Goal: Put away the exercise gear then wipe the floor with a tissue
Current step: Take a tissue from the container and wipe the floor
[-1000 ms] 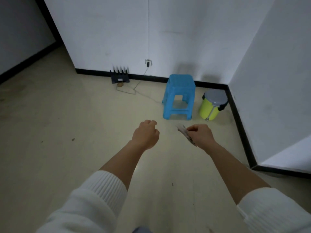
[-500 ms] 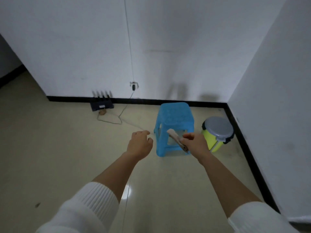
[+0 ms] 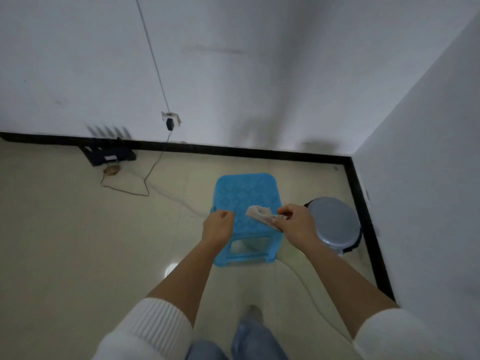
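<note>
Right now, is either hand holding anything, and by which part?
The right hand pinches a crumpled tissue by one end; the left hand holds nothing.

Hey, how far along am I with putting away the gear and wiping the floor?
Done: no exercise gear shows on the floor, so that step looks finished, though storage is out of view. In hand: the right hand pinches a crumpled tissue over the blue stool; the left hand is curled, empty. Left: probably binning the tissue in the lidded bin; whether wiping is finished cannot be told.
</note>
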`<state>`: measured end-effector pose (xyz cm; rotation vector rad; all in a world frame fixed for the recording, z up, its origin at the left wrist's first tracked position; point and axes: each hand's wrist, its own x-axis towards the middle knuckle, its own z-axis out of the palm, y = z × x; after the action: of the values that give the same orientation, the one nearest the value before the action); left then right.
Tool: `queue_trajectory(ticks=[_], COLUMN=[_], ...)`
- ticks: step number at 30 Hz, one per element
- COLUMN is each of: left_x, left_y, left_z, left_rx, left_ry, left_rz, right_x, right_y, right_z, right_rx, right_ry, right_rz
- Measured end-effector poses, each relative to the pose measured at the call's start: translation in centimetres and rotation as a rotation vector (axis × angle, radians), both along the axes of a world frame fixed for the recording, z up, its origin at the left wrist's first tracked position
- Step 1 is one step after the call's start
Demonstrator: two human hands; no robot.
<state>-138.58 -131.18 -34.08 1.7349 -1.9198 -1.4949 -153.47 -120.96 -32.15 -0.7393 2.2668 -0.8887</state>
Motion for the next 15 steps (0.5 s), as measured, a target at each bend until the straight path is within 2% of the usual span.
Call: queue_trajectory(ticks=[6,15], left_x=[-5.2,-9.4], left_y=[-6.4,-13.3], left_z=[-5.9,-17.6], left_rx=[0.094,-0.040], left_ry=[-0.092,-0.316], left_rz=[0.018,-0.307], right_x=[-5.7,-11.2], right_y=[-6.6,-14.3], right_z=[-5.2,-17.2], right_rx=[0.111,0.189], right_ry=[0.028,0.056], right_rz=[0.038,-0.047])
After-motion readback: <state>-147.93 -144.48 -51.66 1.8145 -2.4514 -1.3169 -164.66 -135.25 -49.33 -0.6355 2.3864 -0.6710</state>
